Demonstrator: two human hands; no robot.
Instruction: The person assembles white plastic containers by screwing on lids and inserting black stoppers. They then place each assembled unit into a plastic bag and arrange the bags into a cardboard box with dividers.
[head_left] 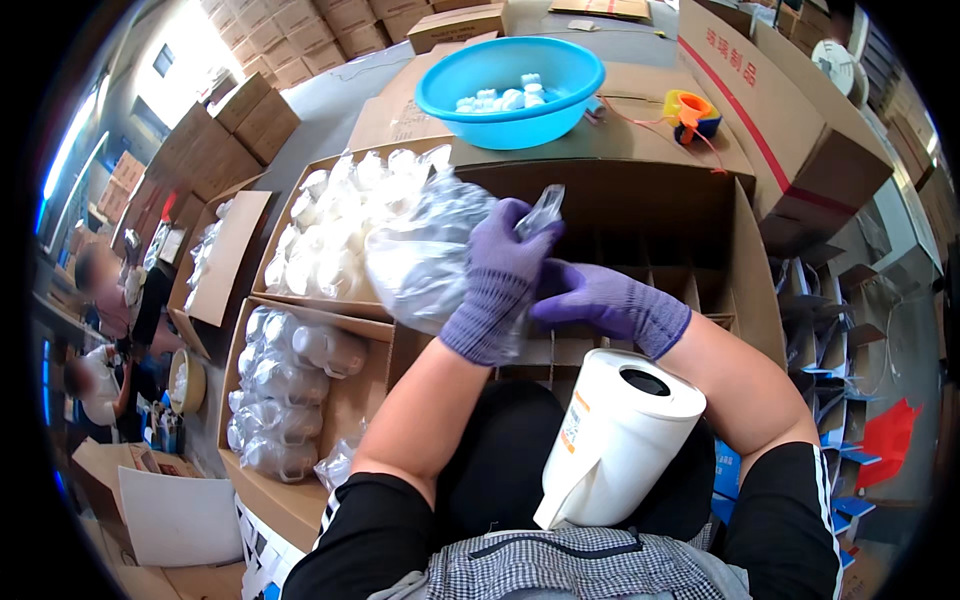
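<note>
My left hand (507, 262), in a purple glove, is closed on the gathered top of a clear plastic bag (425, 245). The bag bulges out to the left of the hand, and its contents cannot be made out. My right hand (605, 300), gloved alike, reaches in from the right to the left wrist; its fingertips are partly hidden there. Both hands are over an open carton (740, 260) with cardboard dividers. On my lap stands a white roll (625, 440) with a dark core and a loose end hanging down.
White bagged bottles fill a carton (330, 225) at left; another carton (340, 400) below it holds bagged jars. Beyond are a blue basin (510, 125) of white caps and an orange tape dispenser (690, 115). A tall carton (780, 120) stands right. Two people sit far left.
</note>
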